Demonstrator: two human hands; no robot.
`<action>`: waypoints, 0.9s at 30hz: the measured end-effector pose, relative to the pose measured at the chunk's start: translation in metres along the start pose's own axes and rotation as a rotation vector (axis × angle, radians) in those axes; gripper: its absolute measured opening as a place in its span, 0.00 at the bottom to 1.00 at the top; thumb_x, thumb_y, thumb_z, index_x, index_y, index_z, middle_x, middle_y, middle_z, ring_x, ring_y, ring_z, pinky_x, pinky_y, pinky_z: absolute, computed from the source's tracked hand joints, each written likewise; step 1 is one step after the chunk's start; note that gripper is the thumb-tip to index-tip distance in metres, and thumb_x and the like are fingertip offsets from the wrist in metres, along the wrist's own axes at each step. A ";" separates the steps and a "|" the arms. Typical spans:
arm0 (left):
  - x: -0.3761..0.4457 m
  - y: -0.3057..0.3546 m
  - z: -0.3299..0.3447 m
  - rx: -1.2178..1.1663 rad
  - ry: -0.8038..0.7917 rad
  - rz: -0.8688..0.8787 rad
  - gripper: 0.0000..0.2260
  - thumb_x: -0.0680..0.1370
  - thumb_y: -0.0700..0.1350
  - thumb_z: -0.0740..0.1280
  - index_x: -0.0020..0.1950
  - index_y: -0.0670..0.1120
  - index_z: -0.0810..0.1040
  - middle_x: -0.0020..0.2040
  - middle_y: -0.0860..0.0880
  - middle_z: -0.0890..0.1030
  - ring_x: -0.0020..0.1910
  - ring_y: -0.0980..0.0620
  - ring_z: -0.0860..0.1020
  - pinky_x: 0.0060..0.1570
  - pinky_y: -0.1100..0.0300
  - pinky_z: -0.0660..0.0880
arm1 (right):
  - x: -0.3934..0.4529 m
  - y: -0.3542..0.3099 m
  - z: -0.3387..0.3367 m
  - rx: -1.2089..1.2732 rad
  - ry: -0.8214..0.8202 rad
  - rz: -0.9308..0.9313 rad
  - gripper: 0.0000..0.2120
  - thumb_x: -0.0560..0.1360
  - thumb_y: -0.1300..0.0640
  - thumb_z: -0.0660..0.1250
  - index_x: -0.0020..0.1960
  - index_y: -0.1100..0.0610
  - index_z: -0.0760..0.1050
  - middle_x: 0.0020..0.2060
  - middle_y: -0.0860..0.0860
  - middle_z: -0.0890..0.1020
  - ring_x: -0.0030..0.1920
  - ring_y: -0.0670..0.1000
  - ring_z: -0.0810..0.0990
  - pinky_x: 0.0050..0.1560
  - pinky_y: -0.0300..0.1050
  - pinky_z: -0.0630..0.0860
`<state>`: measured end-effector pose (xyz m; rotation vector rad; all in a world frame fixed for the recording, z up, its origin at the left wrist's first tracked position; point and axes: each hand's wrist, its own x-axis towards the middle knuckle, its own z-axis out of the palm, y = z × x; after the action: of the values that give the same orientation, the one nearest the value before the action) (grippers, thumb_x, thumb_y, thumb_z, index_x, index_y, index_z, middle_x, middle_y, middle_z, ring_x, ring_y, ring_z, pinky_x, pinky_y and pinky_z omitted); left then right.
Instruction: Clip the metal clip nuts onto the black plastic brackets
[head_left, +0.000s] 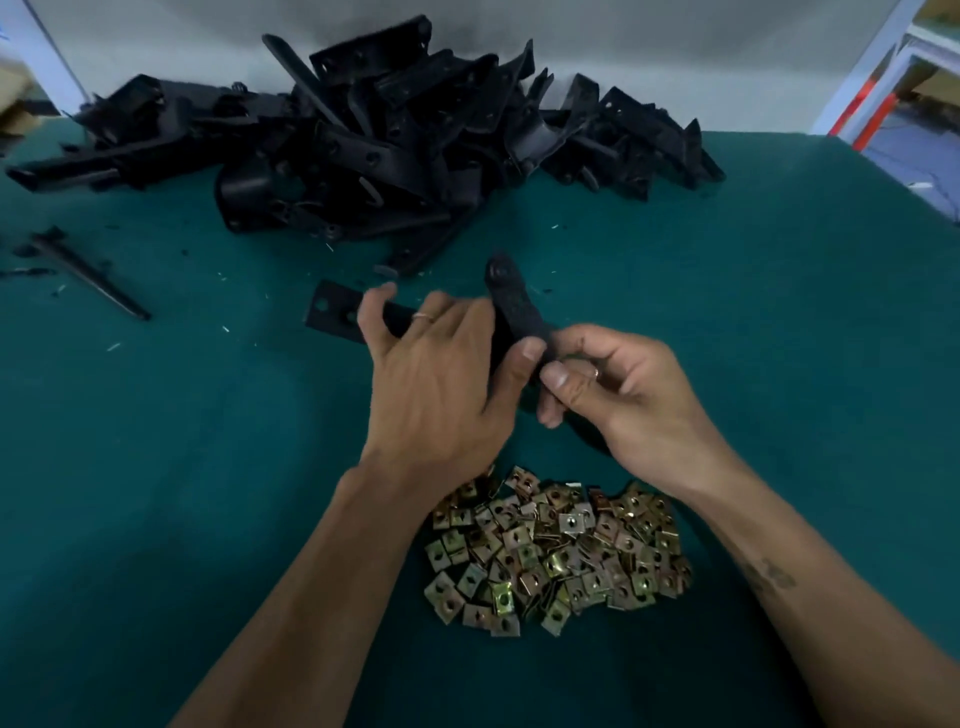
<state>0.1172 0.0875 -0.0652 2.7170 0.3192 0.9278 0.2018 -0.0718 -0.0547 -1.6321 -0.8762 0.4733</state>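
Head view: left hand (441, 374) and right hand (613, 395) both grip one black bracket (511, 301) above the green table (779, 312), mid-scene. Clip nut pile (558, 551) sits near, just below the hands. Bracket heap (395, 135) lies far, well apart.

You are looking at nothing readable here: no text, label, brand, number or sign is showing on anything.
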 end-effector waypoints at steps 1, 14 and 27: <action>0.001 -0.001 -0.001 0.012 0.026 -0.024 0.18 0.84 0.59 0.49 0.43 0.49 0.66 0.39 0.55 0.71 0.47 0.48 0.75 0.68 0.39 0.57 | -0.001 0.000 -0.003 0.024 -0.022 0.015 0.06 0.81 0.63 0.66 0.56 0.60 0.79 0.35 0.53 0.82 0.36 0.52 0.80 0.42 0.42 0.77; 0.006 -0.018 0.006 -0.228 -0.075 -0.418 0.20 0.84 0.61 0.47 0.36 0.52 0.58 0.34 0.54 0.66 0.38 0.52 0.70 0.61 0.46 0.59 | -0.009 -0.009 -0.007 -0.468 -0.502 0.044 0.05 0.75 0.55 0.75 0.45 0.45 0.82 0.46 0.41 0.78 0.48 0.45 0.77 0.45 0.35 0.68; 0.003 -0.017 0.009 -0.256 -0.201 -0.229 0.21 0.82 0.64 0.45 0.44 0.52 0.68 0.35 0.56 0.68 0.43 0.54 0.72 0.58 0.48 0.57 | 0.011 0.013 -0.012 0.478 0.179 0.116 0.09 0.70 0.66 0.72 0.50 0.61 0.84 0.39 0.55 0.83 0.38 0.49 0.78 0.41 0.39 0.76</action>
<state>0.1229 0.1035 -0.0754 2.4498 0.4282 0.5837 0.2211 -0.0721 -0.0621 -1.2630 -0.4881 0.5594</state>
